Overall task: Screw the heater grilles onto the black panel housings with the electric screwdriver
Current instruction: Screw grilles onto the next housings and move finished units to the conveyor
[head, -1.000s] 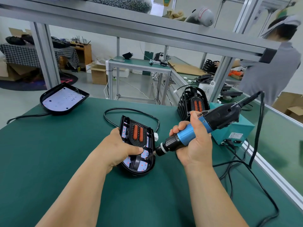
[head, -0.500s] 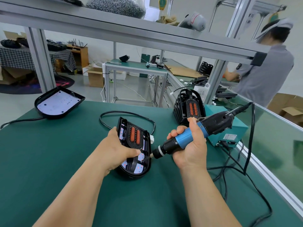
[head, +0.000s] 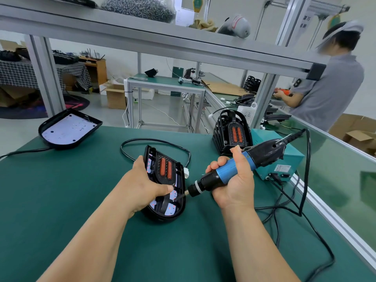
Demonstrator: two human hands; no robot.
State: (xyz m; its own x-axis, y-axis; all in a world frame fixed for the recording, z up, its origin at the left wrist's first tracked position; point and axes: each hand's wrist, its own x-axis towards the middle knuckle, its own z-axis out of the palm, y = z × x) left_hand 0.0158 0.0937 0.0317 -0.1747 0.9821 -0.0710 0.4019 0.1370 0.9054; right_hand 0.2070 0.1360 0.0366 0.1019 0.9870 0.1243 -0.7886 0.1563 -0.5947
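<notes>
right hand (head: 234, 178) grip around screwdriver (head: 230, 171)

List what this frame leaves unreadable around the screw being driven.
Head view only.
- Screw under the electric screwdriver bit: too small; seating unknown.
- Left edge of the panel housing and lower end of the heater grille: covered by the left hand.
- Label on the teal power box: too small to read.
- Far end of the screwdriver cable: cut off by the bottom edge.
</notes>
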